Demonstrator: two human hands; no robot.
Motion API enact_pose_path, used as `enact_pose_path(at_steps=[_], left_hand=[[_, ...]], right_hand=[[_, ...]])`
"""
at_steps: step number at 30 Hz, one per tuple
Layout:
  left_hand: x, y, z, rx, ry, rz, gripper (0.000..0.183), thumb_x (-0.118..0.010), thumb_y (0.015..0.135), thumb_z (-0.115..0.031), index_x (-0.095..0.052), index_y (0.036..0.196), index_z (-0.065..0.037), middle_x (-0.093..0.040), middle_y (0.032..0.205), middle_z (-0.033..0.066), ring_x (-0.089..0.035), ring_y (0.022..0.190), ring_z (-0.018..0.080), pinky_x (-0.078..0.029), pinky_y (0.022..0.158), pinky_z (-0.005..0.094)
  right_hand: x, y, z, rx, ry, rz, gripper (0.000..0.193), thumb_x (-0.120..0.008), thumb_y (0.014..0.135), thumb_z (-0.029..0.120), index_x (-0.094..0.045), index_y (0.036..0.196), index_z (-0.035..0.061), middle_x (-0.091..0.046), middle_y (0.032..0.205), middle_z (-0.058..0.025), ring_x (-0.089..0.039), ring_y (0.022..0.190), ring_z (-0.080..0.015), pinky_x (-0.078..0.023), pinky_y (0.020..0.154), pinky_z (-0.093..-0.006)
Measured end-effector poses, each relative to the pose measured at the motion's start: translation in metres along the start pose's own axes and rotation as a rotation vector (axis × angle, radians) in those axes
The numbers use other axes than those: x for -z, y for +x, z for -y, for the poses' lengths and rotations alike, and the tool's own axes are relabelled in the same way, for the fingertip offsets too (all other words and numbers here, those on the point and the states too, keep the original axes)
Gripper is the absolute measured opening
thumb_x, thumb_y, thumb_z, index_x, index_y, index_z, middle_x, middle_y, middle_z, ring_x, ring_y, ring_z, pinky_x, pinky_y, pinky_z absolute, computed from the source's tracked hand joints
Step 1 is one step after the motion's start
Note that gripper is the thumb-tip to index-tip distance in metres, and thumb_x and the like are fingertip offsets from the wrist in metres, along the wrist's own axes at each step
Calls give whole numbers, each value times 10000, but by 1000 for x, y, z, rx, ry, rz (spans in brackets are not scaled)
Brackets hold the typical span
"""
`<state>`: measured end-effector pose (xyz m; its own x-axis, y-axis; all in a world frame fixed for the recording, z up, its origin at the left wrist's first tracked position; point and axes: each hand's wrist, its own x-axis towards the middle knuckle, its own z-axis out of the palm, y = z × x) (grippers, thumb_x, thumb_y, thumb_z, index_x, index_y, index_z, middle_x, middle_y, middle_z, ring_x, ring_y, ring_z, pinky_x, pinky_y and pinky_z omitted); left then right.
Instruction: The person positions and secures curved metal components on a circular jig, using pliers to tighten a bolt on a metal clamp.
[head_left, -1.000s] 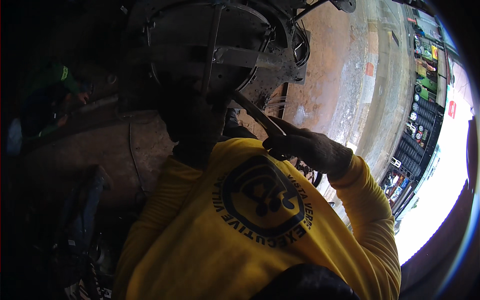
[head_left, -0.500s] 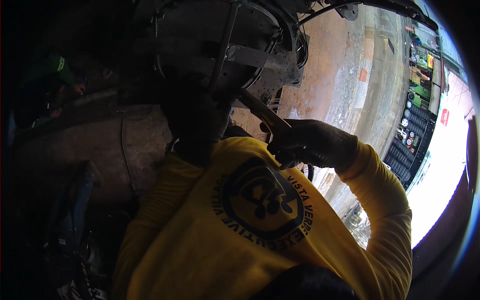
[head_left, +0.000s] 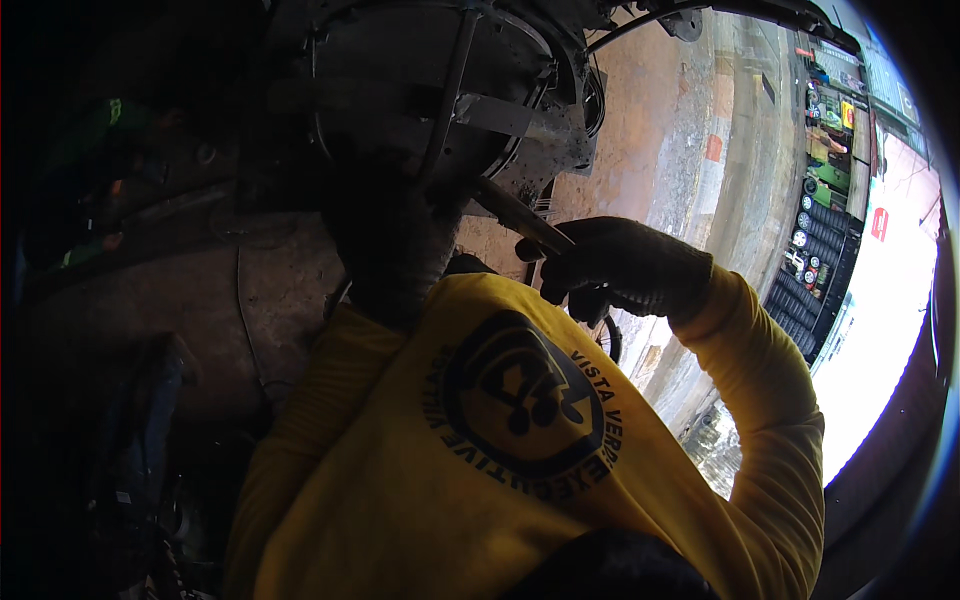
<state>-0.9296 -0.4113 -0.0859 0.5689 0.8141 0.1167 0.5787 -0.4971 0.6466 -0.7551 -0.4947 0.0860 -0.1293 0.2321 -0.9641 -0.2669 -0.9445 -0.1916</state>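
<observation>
My right hand, in a dark glove, is closed round the near end of a long, straight tool handle. The handle slants up and left into shadow, so the tool's head is hidden. My left hand, also gloved, is raised among dark metal parts just left of the handle's far end. Its fingers are lost in the dark, and whether they grip anything cannot be made out. Above both hands is a blackened metal assembly with a curved rim and a slanting metal rod.
At the left, a person in dark clothing with green patches is in deep shadow. A thin cable runs over the brown ground. Black hoses hang beside the assembly. Stacked tyres stand far off at the right.
My right hand has risen slightly, and its hold on the handle looks a little different. My left hand stays about where it was. The person at the left has shifted in the shadow.
</observation>
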Motion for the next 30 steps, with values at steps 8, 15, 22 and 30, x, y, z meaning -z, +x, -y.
enact_pose_path(at_steps=[8,15,22,30], left_hand=[[-3,-3,6,-42,-47,21,508,-742,780,-510,-644,961,-46,-638,938,103,-621,966,303,-469,928,470],[7,-6,7,-145,-6,48,497,-739,796,-399,-598,1112,-43,-599,1103,124,-574,1080,303,-424,1013,478],[10,-7,7,-176,48,45,590,-748,774,-375,-555,1230,-55,-577,1163,139,-552,1123,323,-408,1033,490],[24,-7,4,-117,26,204,643,-737,790,-398,-528,1318,-97,-603,1173,156,-570,1117,344,-432,988,498]], right_hand=[[-11,-9,2,121,-64,-91,374,-638,939,235,-597,1224,-3,-670,1056,-127,-676,963,-173,-596,730,-311],[-18,-19,-19,315,-269,-347,492,-677,922,281,-532,1313,19,-669,1080,-140,-666,1005,-205,-564,815,-319],[-29,-15,-39,596,-774,-750,301,-685,910,121,-628,1191,31,-700,1027,-114,-681,918,-153,-544,727,-275],[-34,-9,-44,699,-793,-887,284,-704,894,182,-667,1149,62,-694,969,-124,-692,859,-188,-552,746,-308]])
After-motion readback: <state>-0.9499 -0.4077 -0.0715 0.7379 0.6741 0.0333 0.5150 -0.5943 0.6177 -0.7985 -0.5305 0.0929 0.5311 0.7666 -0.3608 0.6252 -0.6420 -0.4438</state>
